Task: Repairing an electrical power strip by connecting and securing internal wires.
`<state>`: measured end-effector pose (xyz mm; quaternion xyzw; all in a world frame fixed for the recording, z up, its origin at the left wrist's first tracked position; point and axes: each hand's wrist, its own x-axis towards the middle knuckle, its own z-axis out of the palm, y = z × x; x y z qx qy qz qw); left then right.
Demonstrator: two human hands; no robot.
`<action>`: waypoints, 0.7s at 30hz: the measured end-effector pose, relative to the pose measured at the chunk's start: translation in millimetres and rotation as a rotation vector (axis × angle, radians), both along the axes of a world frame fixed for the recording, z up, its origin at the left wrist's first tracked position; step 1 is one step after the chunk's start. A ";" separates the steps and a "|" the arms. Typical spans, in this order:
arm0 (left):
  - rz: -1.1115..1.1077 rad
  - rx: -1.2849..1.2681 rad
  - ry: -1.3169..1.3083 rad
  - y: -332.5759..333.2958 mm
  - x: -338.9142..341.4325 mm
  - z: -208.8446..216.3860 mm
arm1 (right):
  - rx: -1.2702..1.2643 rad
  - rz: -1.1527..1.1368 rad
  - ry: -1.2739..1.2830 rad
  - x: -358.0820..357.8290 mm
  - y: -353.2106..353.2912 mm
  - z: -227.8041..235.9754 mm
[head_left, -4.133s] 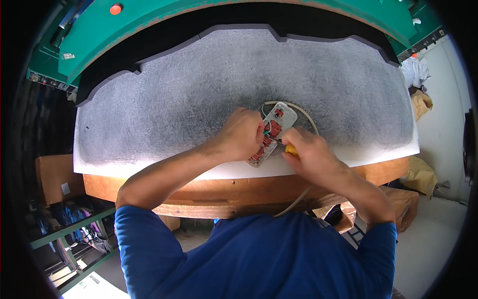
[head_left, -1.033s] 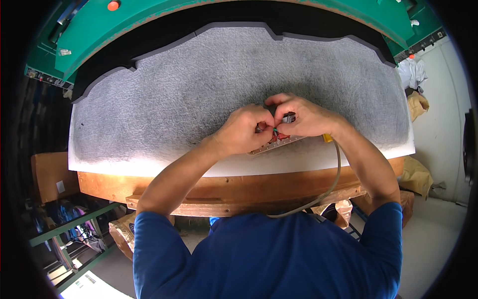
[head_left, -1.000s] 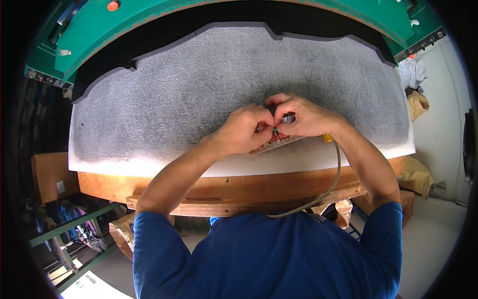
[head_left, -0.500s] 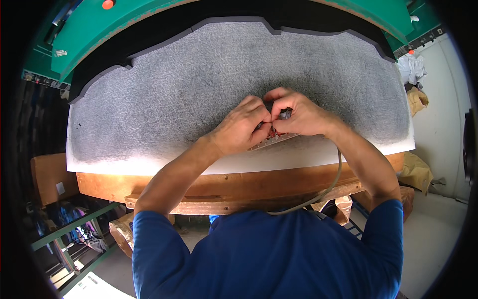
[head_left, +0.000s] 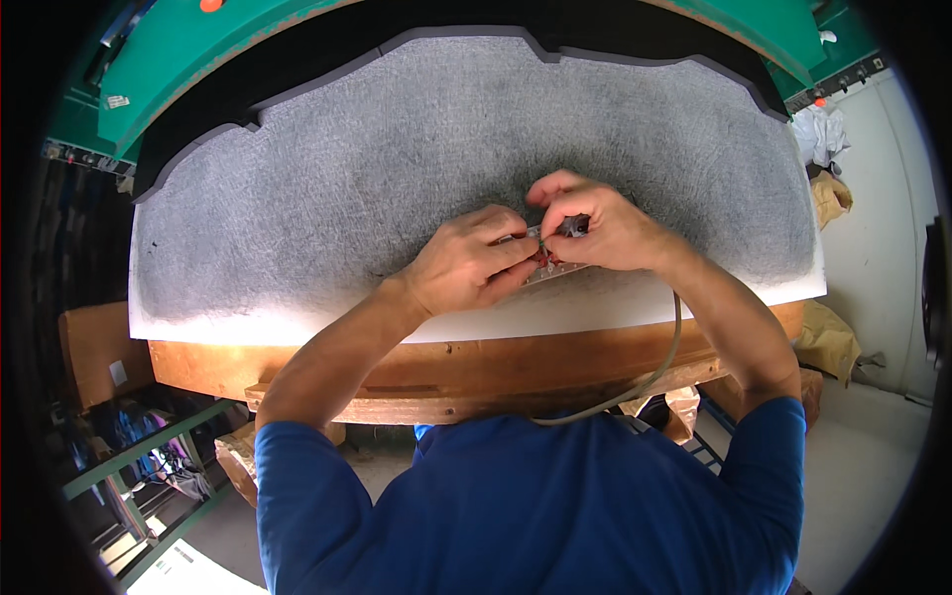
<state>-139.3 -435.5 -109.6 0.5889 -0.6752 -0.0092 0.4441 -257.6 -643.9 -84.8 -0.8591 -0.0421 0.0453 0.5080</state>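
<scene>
A small pale plate (head_left: 557, 271) with a row of dots along its edge and little red parts on it sits between my hands. My left hand (head_left: 466, 260) comes over its left end, thumb and fingers bent together; what they grip is mostly hidden. On the other side my right hand (head_left: 613, 230) pinches with thumb and forefinger over the red parts, other fingers curled. Whatever small piece is in that pinch cannot be made out. A dark roundish thing (head_left: 573, 226) shows under the right palm. Beneath everything lies a grey, scuffed sheet (head_left: 377, 178) with white margins.
A wooden bench edge (head_left: 416, 372) runs along the front. Dark foam-like edging (head_left: 466, 32) and a green machine (head_left: 228, 45) border the back. A pale hose (head_left: 654, 372) curves down from under my right forearm. Brown paper (head_left: 828, 342) and a cardboard box (head_left: 104, 342) flank the bench.
My left hand has shifted slightly left and down, its fingers a little straighter, leaving more of the plate in view. The right hand stays nearly in place with its pinch.
</scene>
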 end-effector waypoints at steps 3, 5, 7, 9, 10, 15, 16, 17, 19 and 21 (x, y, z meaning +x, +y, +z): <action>-0.028 -0.004 -0.145 2.1 0.9 2.9 | 0.039 -0.021 0.108 5.0 0.7 10.7; 0.003 0.014 -0.161 2.9 1.1 3.2 | 0.082 -0.059 0.210 7.8 4.0 14.4; 0.017 -0.017 -0.157 3.9 1.5 -1.2 | 0.094 -0.104 0.257 9.1 7.0 10.9; 0.031 -0.047 -0.153 4.0 1.4 -5.0 | 0.028 -0.088 0.191 8.8 9.6 10.0; 0.054 -0.055 -0.102 3.4 -0.2 -5.8 | -0.035 -0.073 0.128 7.6 10.0 8.9; 0.053 -0.009 -0.005 4.1 0.2 -2.1 | -0.245 0.095 -0.324 4.9 6.7 -1.5; 0.058 -0.007 0.011 4.7 -0.3 -4.0 | -0.302 0.110 -0.413 3.7 7.5 0.9; 0.063 -0.005 0.027 5.4 -1.2 -4.8 | -0.378 0.128 -0.475 2.7 7.4 -0.1; 0.065 0.017 0.051 7.7 -3.4 -3.6 | -0.382 0.119 -0.455 1.0 5.0 -0.1; 0.048 0.044 0.086 7.2 -3.6 -4.0 | -0.214 -0.001 -0.287 -3.2 0.5 5.9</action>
